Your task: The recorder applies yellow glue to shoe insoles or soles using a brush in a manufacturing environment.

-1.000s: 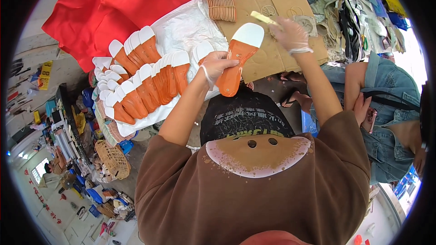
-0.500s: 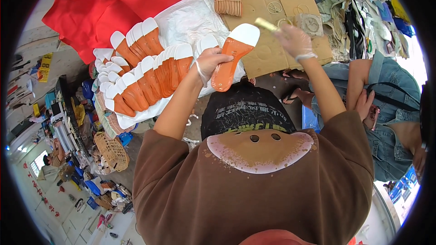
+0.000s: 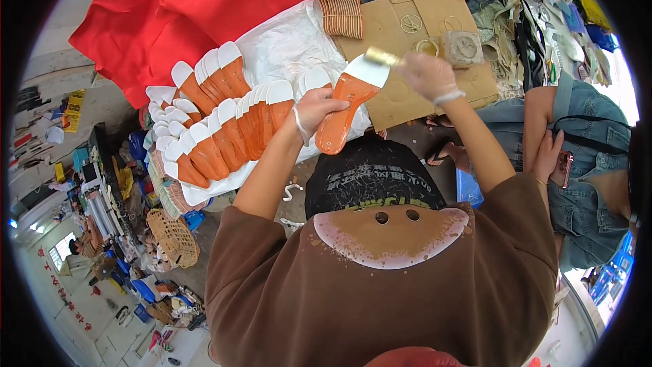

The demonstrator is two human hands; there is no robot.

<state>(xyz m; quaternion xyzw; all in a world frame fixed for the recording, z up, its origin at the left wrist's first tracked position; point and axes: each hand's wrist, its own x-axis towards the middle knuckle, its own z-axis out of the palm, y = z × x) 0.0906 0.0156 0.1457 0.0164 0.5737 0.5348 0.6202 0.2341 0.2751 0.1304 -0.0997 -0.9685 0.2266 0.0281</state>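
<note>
The left hand (image 3: 314, 110) grips an orange shoe insole (image 3: 346, 105) by its lower end, tilted up toward the right hand (image 3: 426, 75), which holds a brush (image 3: 382, 58) at the insole's white tip. Left of the left hand lie rows of matching insoles (image 3: 217, 129) on white plastic; cardboard (image 3: 435, 41) lies beyond.

The right hand (image 3: 428, 76) has swung its brush (image 3: 382, 58) left onto the white heel of the orange insole (image 3: 346, 105). The left hand (image 3: 314, 110) (gripping as before) has tilted that insole flatter.
</note>
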